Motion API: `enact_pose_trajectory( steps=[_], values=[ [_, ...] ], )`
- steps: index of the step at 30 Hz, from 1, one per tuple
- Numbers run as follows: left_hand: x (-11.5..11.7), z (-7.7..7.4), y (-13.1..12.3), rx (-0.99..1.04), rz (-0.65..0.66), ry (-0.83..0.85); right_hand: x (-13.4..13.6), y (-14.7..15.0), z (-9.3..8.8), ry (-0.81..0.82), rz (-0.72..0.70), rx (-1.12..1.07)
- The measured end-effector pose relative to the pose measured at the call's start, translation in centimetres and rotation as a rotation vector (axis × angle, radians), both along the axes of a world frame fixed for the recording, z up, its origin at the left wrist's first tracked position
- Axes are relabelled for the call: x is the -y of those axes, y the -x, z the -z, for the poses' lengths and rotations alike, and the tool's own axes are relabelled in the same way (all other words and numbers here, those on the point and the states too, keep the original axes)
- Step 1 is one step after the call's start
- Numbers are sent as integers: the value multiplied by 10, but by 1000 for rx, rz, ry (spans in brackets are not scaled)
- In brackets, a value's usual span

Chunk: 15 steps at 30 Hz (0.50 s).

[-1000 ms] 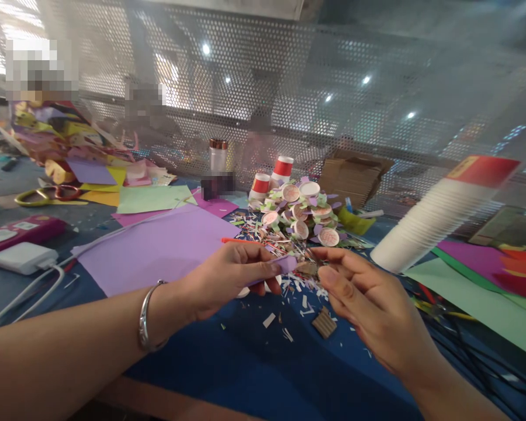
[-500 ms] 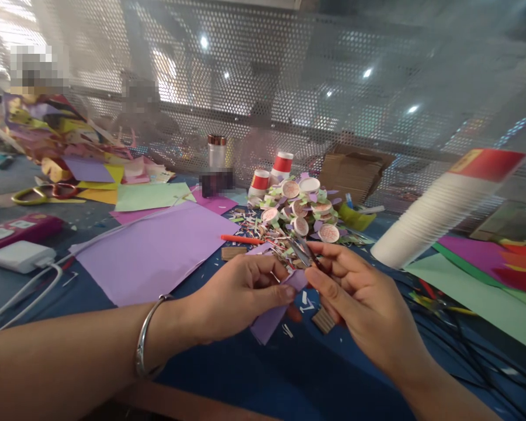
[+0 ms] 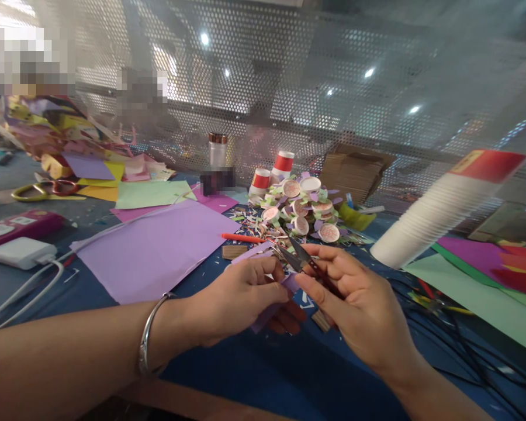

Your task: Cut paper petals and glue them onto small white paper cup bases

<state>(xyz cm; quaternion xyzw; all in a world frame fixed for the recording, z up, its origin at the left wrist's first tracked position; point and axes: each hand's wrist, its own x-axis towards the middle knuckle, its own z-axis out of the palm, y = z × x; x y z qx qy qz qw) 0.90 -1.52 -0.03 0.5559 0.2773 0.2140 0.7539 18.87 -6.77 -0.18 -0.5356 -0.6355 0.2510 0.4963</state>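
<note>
My left hand (image 3: 254,292) is closed on a folded strip of purple paper (image 3: 266,318), most of it hidden behind the fingers. In my right hand (image 3: 350,298) are small dark thread snips (image 3: 313,266), their pointed blades apart and angled up to the left, just above the paper. Beyond both hands lies a heap of cut paper-cup pieces (image 3: 300,210) mixed with green and purple scraps. A large purple sheet (image 3: 162,251) is spread to the left of my left hand, and an orange pen (image 3: 243,238) lies at its right corner.
A leaning stack of paper cups (image 3: 442,204) stands at right, beside coloured sheets (image 3: 491,292) and black cables (image 3: 456,339). At left are a magenta power strip (image 3: 26,225), a white charger (image 3: 21,254) and scissors (image 3: 30,192). Behind rises a perforated metal panel (image 3: 263,70).
The snips have tilted, their blades now pointing further left and spread apart. My left hand's lower fingers have opened out below, and less of the purple strip shows.
</note>
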Motion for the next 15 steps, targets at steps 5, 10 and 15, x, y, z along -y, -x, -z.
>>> enact_pose_trajectory(
  steps=[5, 10, 15],
  values=[
    [6, -3, -1, -125, -47, -80, 0, 2, -2, -8, 16, 34],
    [8, -3, 0, -107, -111, -194, 4, 1, -4, 9, 23, 50],
    [1, 1, 2, -15, -178, -338, 7, 3, -7, 62, 20, 102]
  ],
)
